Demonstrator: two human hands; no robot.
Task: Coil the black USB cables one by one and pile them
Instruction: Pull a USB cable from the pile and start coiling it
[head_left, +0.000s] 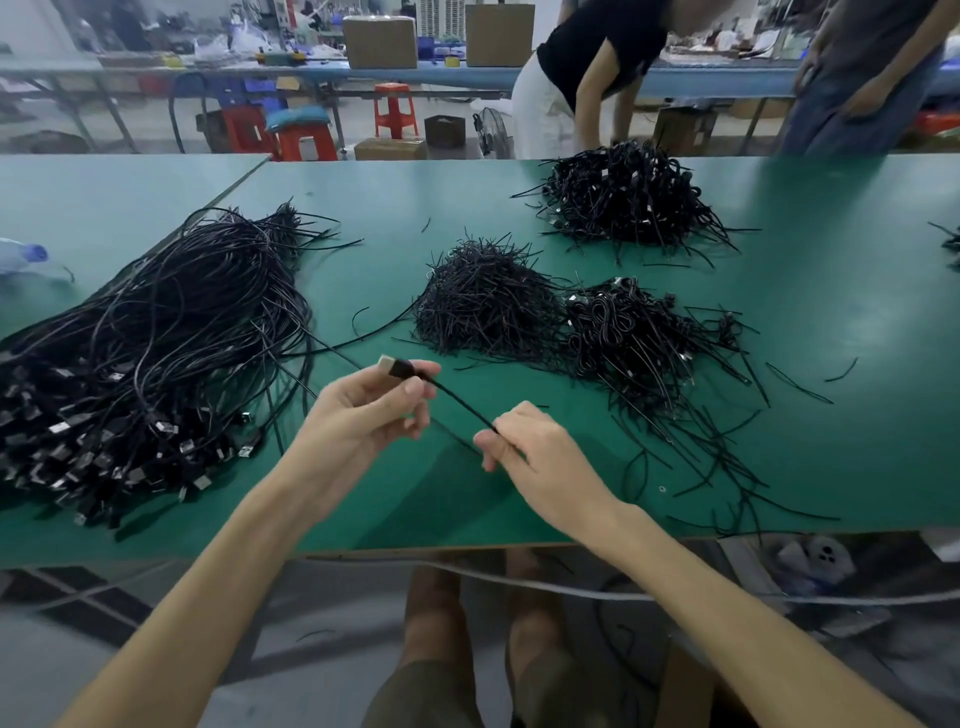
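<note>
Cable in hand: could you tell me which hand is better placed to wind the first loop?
Probably the right hand: its fingers pinch the cable along its length, while the left hand anchors the plug.

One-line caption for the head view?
Left hand pinches the plug of a black USB cable, right hand grips it farther along, above a green table.

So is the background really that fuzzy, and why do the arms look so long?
Head view: the wide-angle lens stretches the forearms and bows the near edge of the table. The left hand, right hand and cable are fairly sharp, while the stools behind are soft. The light is even, with a faint shadow under the hands and a mild sheen at the table's right.
</note>
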